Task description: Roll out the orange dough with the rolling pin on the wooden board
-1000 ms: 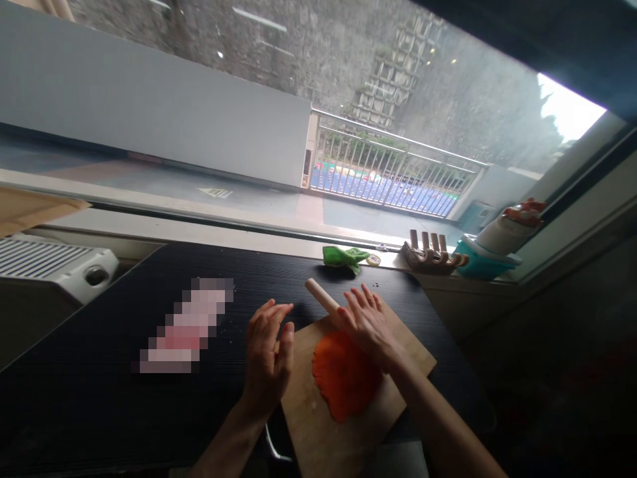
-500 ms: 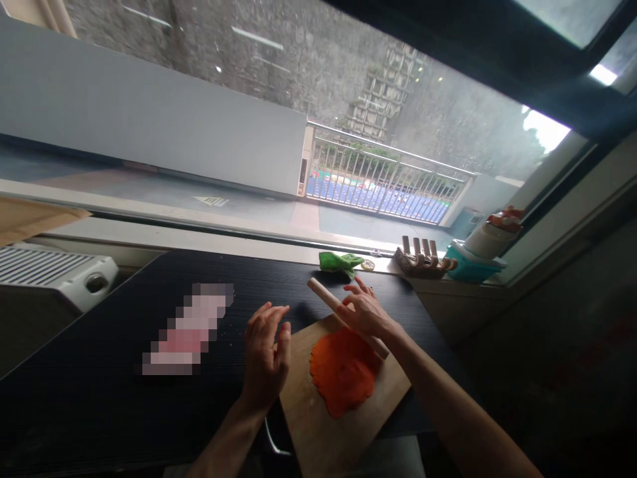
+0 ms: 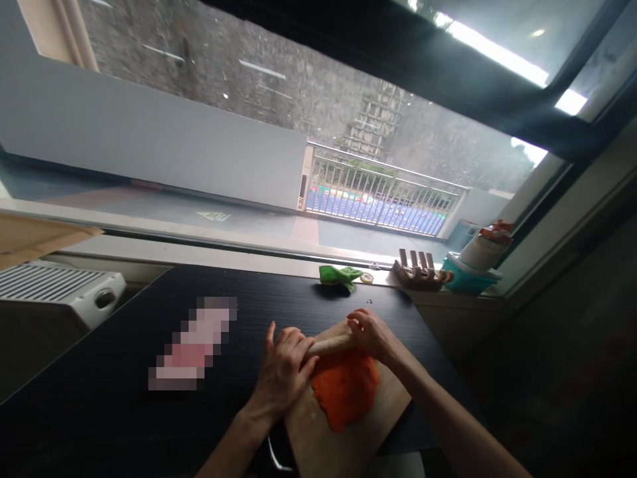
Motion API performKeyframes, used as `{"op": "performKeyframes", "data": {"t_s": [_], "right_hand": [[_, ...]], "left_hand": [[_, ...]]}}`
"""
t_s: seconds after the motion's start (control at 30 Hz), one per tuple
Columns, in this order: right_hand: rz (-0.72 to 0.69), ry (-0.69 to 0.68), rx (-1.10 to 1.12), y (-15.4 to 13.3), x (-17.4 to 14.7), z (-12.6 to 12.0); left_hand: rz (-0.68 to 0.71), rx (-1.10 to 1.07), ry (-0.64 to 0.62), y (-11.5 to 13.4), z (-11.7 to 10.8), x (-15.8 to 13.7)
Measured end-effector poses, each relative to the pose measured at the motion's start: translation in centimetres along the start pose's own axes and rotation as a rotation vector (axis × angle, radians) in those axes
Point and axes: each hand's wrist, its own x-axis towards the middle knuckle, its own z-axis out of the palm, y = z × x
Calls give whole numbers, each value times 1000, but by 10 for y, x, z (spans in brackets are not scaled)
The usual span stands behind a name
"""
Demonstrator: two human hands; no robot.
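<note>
A pale rolling pin point(image 3: 332, 345) lies across the far edge of a flattened orange sheet of dough point(image 3: 347, 392). My left hand point(image 3: 288, 362) is closed on the pin's left end, with the index or another finger lifted away. My right hand point(image 3: 372, 333) grips its right end, fingers curled over it. Beneath the dough is a wooden board point(image 3: 318, 448), set at an angle on the black table. The dough has an uneven, ragged outline and some of its far edge is hidden by the pin and my right hand.
On the black table point(image 3: 233, 372) lies a blurred-out pinkish item point(image 3: 192, 345) to the left. A green cloth point(image 3: 340, 276) sits by the windowsill, near a brown rack point(image 3: 421, 272) and a teal container point(image 3: 465, 275). A white radiator point(image 3: 64, 289) stands at the left.
My left hand has moved right and taken hold of the rolling pin's left end. The pin has turned from a slant to nearly crosswise, and my right hand has shifted to its right end.
</note>
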Motion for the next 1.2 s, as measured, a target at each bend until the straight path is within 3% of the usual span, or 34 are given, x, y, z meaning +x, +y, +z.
{"op": "performKeyframes", "data": {"t_s": [0.13, 0.23, 0.43, 0.67, 0.87, 1.07, 1.2], "right_hand": [[-26, -5, 23, -8, -14, -1], [-29, 20, 63, -15, -20, 8], [76, 107, 39, -24, 4, 27], [-145, 39, -4, -35, -15, 31], [-13, 79, -88, -34, 17, 37], [-51, 22, -153, -35, -29, 34], [64, -35, -152, -35, 2, 36]], "left_hand": [[79, -14, -53, 13, -18, -10], [112, -10, -75, 15, -18, -24], [66, 55, 104, 2, 4, -40], [104, 65, 147, 1, 6, -44], [-25, 34, 233, 1, 9, -41], [42, -5, 202, 3, 7, -46], [-74, -20, 201, 6, 7, -43]]}}
